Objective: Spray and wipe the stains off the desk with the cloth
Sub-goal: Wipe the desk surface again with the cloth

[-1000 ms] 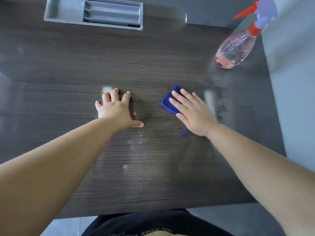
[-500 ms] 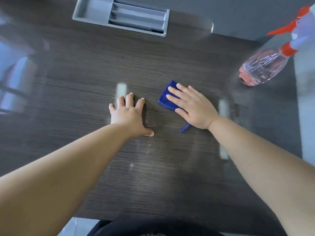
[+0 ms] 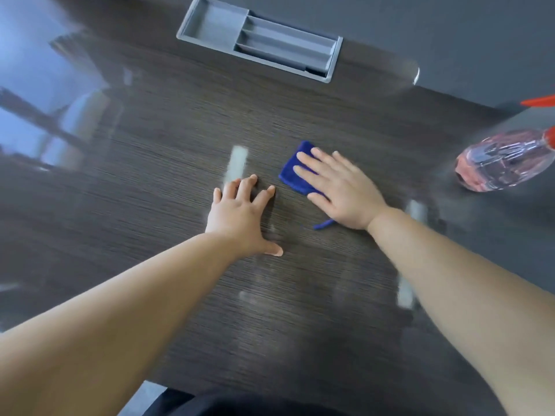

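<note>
Cloth [image 3: 292,172], deep blue and folded into a small pad, lies flat on the desk [image 3: 150,211] a little right of the middle of the view. The right hand [image 3: 339,190] presses on it palm down, fingers straight and slightly fanned across the fabric; nothing curls round or pinches the cloth. Only the far-left part of the pad shows past the fingertips, and a thin blue strand [image 3: 322,225] of it pokes out on the near side of the palm, by the wrist. The left hand [image 3: 240,217] lies flat on the bare desk just left of the cloth and apart from it, fingers spread and straight, thumb out to the right, holding nothing.

The desk is dark wood grain with a glossy sheen. Faint pale smudges [image 3: 244,295] sit on it nearer than the left hand, between the 2 forearms. Brighter pale bars [image 3: 237,163] show beyond the left hand and by the right wrist; whether those are marks or glare cannot be told. A spray bottle [image 3: 504,163], clear with pink liquid and a red trigger, stands at the right edge of the view, well apart from both hands. A grey tray [image 3: 216,28] is set into the far side of the desk, with 1 wide compartment on its left and narrow slots on its right. Dark clothing [image 3: 240,403] shows at the near edge.
</note>
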`<state>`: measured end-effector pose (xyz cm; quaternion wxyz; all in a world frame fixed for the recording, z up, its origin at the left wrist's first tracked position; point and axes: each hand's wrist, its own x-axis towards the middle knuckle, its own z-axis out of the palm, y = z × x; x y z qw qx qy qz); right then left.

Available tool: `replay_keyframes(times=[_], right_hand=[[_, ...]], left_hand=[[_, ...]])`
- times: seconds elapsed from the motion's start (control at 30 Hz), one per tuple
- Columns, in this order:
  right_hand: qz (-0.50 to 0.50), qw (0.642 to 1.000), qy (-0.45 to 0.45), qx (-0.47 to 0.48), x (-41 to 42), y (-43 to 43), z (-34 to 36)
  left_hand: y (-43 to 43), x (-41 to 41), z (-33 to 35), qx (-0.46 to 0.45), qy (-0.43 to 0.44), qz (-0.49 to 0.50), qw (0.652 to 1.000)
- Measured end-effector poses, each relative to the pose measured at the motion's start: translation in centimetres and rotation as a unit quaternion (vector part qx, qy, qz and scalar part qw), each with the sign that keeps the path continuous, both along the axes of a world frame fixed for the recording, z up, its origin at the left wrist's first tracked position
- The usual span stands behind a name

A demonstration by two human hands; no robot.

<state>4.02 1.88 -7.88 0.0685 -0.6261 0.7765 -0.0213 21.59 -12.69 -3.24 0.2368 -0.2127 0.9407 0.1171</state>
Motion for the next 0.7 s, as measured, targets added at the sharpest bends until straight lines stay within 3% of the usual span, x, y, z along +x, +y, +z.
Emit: replay_keyframes(times=[0.03,0.1,0.17,0.23,0.3,0.4,0.5,0.53,0.57,0.63,0.7], right_hand=[[-0.031,0.999,0.008,-0.002,-1.4,0.9,0.0],[-0.19,0.982,0.011,-0.005,-2.7,0.8,0.1],[-0.386,0.922,0.016,-0.003,-1.9,-2.1,0.0],[-0.482,0.876,-0.007,0.01,0.0,-5.9,0.3],[-0.419,0.908,-0.008,0.015,2.7,-8.7,0.2],[-0.191,0.981,-0.014,0.009,6.5,-8.7,0.3],[0.023,1.0,-0.009,0.013,4.6,-5.5,0.1],[0.044,0.999,0.007,0.014,3.1,-5.0,0.0],[0.015,1.0,0.015,0.018,2.0,-5.0,0.0],[-0.172,0.985,0.013,0.026,0.9,-6.7,0.2],[-0.375,0.927,0.016,0.027,1.3,-10.9,0.3]], left_hand=[[0.0,0.0,0.0,0.001,-0.003,-0.006,1.0],[-0.1,0.0,0.2,0.01,-0.004,-0.007,1.0],[-0.8,-0.3,0.6,0.038,0.017,0.021,0.999],[-2.1,-0.4,1.1,0.073,0.07,0.087,0.991],[-4.1,-0.4,1.2,0.068,0.122,0.15,0.979],[-7.7,0.6,0.6,0.017,0.124,0.196,0.973],[-11.3,1.8,0.0,-0.007,0.046,0.191,0.981],[-12.3,2.1,0.0,-0.011,0.018,0.172,0.985],[-13.1,2.4,0.1,-0.014,0.002,0.148,0.989],[-14.4,3.0,0.1,-0.025,-0.008,0.109,0.994],[-15.4,3.7,0.0,-0.023,-0.013,0.107,0.994]])
